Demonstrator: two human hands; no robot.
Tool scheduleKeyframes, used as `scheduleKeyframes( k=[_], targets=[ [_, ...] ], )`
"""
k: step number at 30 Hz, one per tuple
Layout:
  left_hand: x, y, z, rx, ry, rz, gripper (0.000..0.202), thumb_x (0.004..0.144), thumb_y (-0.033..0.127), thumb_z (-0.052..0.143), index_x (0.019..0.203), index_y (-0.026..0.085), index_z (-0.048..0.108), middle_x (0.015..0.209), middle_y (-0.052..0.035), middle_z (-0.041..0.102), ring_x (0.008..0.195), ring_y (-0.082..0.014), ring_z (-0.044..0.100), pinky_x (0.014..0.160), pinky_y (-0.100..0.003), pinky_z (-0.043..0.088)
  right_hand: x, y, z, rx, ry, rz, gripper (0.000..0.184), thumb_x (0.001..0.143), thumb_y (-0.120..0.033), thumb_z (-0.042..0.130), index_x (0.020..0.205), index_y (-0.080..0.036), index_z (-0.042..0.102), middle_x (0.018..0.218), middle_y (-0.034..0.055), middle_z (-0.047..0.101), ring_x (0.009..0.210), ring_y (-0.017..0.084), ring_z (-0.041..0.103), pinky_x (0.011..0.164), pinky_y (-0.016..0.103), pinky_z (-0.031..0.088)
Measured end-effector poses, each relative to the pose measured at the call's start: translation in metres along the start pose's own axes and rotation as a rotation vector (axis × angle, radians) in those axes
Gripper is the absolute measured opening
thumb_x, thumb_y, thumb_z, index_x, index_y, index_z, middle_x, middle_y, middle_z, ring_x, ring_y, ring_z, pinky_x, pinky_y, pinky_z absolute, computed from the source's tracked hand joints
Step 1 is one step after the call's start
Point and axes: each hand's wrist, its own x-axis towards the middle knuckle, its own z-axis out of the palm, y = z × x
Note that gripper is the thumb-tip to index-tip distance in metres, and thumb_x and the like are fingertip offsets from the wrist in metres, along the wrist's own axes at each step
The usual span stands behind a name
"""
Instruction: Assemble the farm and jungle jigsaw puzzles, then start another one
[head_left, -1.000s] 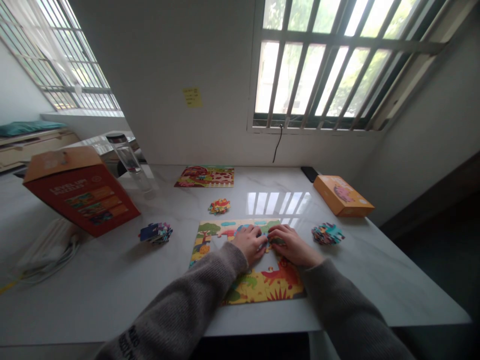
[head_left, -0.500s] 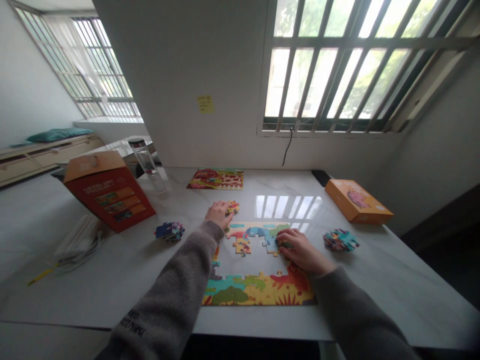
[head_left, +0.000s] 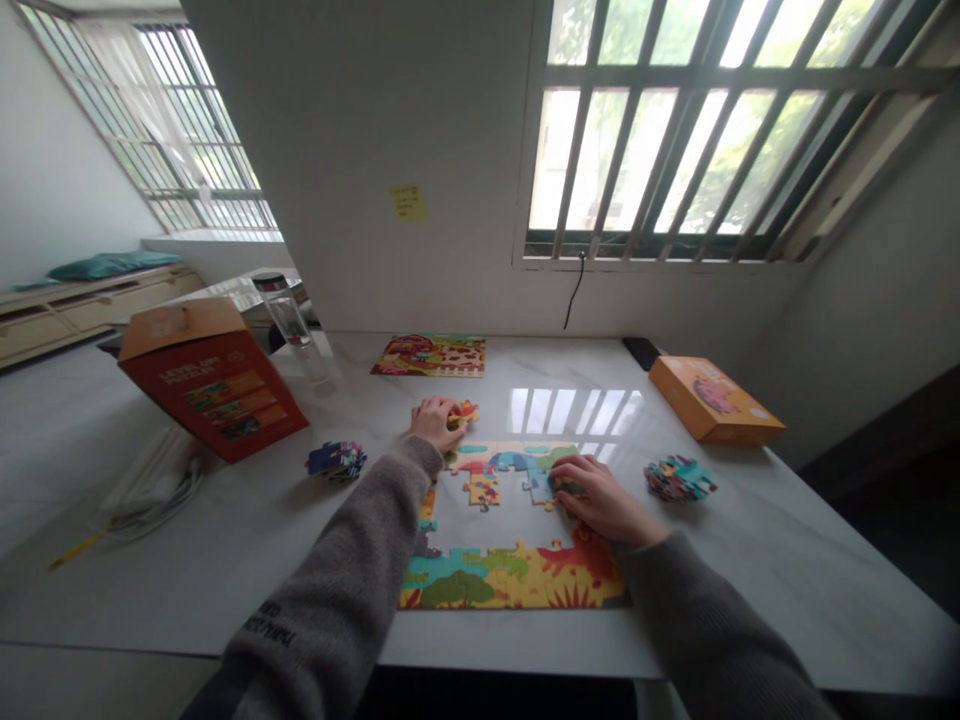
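A jigsaw puzzle (head_left: 517,590) with dinosaurs lies in front of me. Its border is joined, and bare table shows in its middle. Two small groups of joined pieces reach into the gap from the top row, one yellow (head_left: 484,489) and one light blue (head_left: 538,487). My left hand (head_left: 436,422) is above the puzzle's upper left corner, its thumb and fingers closed on a puzzle piece from a small pile of pieces (head_left: 469,409). My right hand (head_left: 598,497) rests on the puzzle's right side with its fingers stretched out, covering part of it.
Piles of puzzle pieces lie at left (head_left: 335,460) and right (head_left: 679,478). A finished farm puzzle (head_left: 431,356) is at the back. Around stand a red box (head_left: 225,390), a glass bottle (head_left: 286,312), an orange box (head_left: 716,398), a black phone-like object (head_left: 640,352) and white cables (head_left: 161,490).
My left fingers have shifted slightly at the small pile, and a piece there appears tilted up. My right hand stays on the puzzle. The view has moved a little.
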Motion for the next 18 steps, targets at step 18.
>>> scheduleKeyframes(
  k=[18],
  targets=[
    [-0.068,0.044,-0.058,-0.619,0.014,0.544,0.022,0.067,0.013,0.070,0.082,0.021,0.055,0.108,-0.0078,0.060,0.105,-0.0232,0.060,0.097,-0.040,0.051,0.026,-0.018,-0.026,0.337,-0.028,0.120,0.031,0.097,-0.042,0.053,0.121,-0.024,0.060,0.095,0.0045,0.069,0.086,0.020,0.065,0.080,0.036,0.053]
  ],
)
